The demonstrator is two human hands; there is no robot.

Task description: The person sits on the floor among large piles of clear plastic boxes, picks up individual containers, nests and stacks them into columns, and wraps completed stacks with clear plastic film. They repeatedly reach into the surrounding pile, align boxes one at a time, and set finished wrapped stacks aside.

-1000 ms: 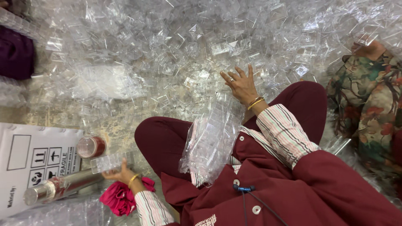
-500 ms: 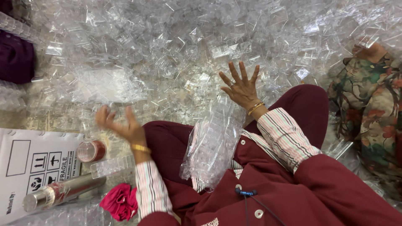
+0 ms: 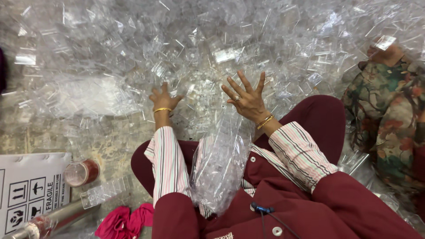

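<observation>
Plastic everywhere – from where I'm watching, the floor is buried under a heap of clear plastic pieces (image 3: 212,57), and both hands are out over its near edge. Left hand (image 3: 164,99) sits low with fingers spread, touching the pieces. Right hand (image 3: 247,98) is lifted a bit, all 5 fingers fanned wide, nothing clamped in either one.

Risks as I see them: the clear plastic bag (image 3: 219,168) resting in the lap, between the knees, looks loosely propped, so a leg shift could tip it and spill what's inside. The pieces look thin and sharp-cornered – raking bare fingers through them could nick skin or crack a few. Off to the left, a small jar (image 3: 82,172) with a reddish lid lies on the floor, near a cardboard box (image 3: 26,190), and an elbow swing could roll it.
</observation>
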